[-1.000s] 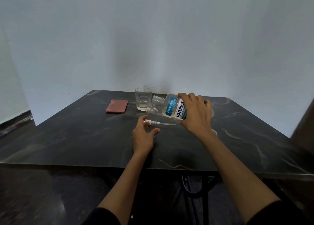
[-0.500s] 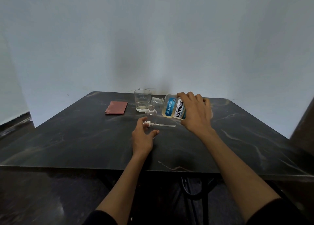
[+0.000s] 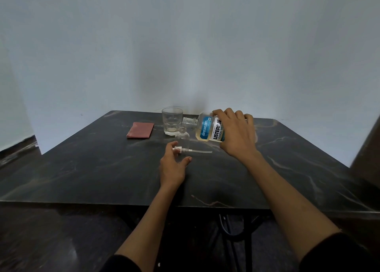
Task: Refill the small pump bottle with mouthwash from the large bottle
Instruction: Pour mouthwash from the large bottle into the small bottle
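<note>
Dark marble-veined table [image 3: 86, 169] against plain pale wall [image 3: 185, 45].

**Hidden and unclear**

The right hand [image 3: 236, 134] covers the large bottle's [image 3: 207, 130] base end and half its label; whether liquid leaves its neck is too faint to tell; the small bottle's [image 3: 182, 137] fill level is unreadable; the left hand [image 3: 172, 166] hides the pump's [image 3: 181, 149] head.

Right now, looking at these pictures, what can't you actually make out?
All from the head view:
- Whether mouthwash is flowing from the large bottle into the small pump bottle: clear liquid, too small to see.
- The small bottle's fill level: clear glass against the dark table.
- The large bottle's far end: hidden under the right hand.
- Whether the left hand touches the pump head: too small.
</note>
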